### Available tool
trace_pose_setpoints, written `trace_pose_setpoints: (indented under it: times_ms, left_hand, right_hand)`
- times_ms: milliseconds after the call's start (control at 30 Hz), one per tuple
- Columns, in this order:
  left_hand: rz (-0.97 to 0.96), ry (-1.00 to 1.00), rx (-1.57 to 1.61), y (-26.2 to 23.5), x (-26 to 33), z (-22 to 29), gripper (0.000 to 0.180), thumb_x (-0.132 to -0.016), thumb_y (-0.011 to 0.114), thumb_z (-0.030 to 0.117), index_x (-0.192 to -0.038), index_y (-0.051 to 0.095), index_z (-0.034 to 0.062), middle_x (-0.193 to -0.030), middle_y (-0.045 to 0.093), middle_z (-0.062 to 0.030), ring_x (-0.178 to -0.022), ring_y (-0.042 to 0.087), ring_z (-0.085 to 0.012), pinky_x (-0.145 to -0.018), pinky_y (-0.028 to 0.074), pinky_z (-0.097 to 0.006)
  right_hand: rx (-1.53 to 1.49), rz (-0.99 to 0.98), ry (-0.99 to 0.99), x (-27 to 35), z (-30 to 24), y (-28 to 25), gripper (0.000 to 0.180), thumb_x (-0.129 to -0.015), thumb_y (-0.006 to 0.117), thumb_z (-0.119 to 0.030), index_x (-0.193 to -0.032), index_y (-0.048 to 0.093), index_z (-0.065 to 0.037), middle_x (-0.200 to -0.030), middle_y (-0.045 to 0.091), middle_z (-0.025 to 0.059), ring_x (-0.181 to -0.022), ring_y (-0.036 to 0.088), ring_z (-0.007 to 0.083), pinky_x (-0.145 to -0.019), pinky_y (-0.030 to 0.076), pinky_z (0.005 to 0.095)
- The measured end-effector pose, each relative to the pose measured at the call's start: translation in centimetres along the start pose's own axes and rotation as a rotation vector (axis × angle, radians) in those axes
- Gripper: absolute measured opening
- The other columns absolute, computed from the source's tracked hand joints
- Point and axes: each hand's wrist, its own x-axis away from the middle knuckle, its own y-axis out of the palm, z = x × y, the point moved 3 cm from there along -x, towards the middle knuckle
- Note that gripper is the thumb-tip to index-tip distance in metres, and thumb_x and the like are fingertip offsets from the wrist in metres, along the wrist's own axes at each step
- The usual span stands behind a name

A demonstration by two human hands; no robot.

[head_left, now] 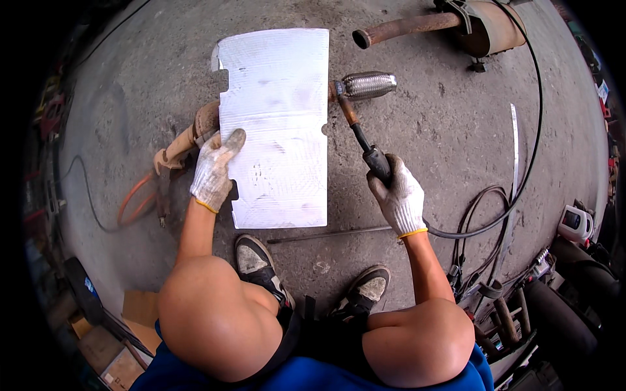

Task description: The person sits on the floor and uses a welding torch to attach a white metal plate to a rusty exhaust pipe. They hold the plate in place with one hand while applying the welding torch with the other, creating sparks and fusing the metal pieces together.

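White sheet (277,176), long axis fore-and-aft, clasped by left hand (215,166); right hand (401,195) grips black-handled tool (377,164) pointing forward-left.

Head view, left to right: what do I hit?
Orange hose → left hand → white sheet it grips → right hand, gripping a black handle → silver strip → white bottle.

Location type: workshop, set up for metalwork on vehicle exhausts. Indicators visible from where I stand: a bare, stained concrete floor (456,143); a rusty muffler (501,29) with its exhaust pipe (411,27), lying on that floor; a braided flexible pipe (366,85); a welding torch (377,164) on a heavy black cable (540,98); a white plastic jug (574,223) to the right.
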Motion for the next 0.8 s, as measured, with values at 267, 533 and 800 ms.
trace_pose_setpoints:
  times_ms: [267, 533, 800]
  left_hand:
    - [-0.029, 0.031, -0.372, 2.8, -0.1, 2.0, 0.041, -0.096, 0.076, 0.033, -0.115, 0.069, -0.0023, -0.103, 0.073, -0.0078, -0.09, 0.067, -0.0126, -0.081, 0.054, -0.029]
    - [-0.1, 0.042, -0.395, 3.3, -0.5, 1.8, 0.045, -0.095, 0.076, 0.034, -0.12, 0.069, -0.0036, -0.107, 0.074, -0.0096, -0.093, 0.068, -0.014, -0.083, 0.055, -0.03]
    - [-0.108, 0.043, -0.392, 3.4, -0.4, 1.8, 0.044, -0.095, 0.077, 0.035, -0.116, 0.071, -0.0029, -0.103, 0.074, -0.0085, -0.09, 0.068, -0.0131, -0.081, 0.055, -0.029]
  right_hand:
    - [-0.015, -0.098, 0.077, -0.3, -0.9, -0.6, 0.047, -0.089, 0.073, -0.031, -0.125, 0.058, -0.005, -0.102, 0.071, 0.0225, -0.092, 0.071, 0.0407, -0.079, 0.056, 0.0459]
    - [-0.022, -0.112, 0.082, -0.3, -0.6, -0.6, 0.048, -0.089, 0.073, -0.034, -0.124, 0.057, -0.006, -0.104, 0.071, 0.0231, -0.094, 0.07, 0.0425, -0.08, 0.055, 0.0479]
    - [-0.011, -0.167, 0.131, -0.5, -0.7, -0.7, 0.046, -0.09, 0.073, -0.036, -0.121, 0.057, -0.006, -0.102, 0.072, 0.0216, -0.091, 0.07, 0.0422, -0.079, 0.055, 0.0482]
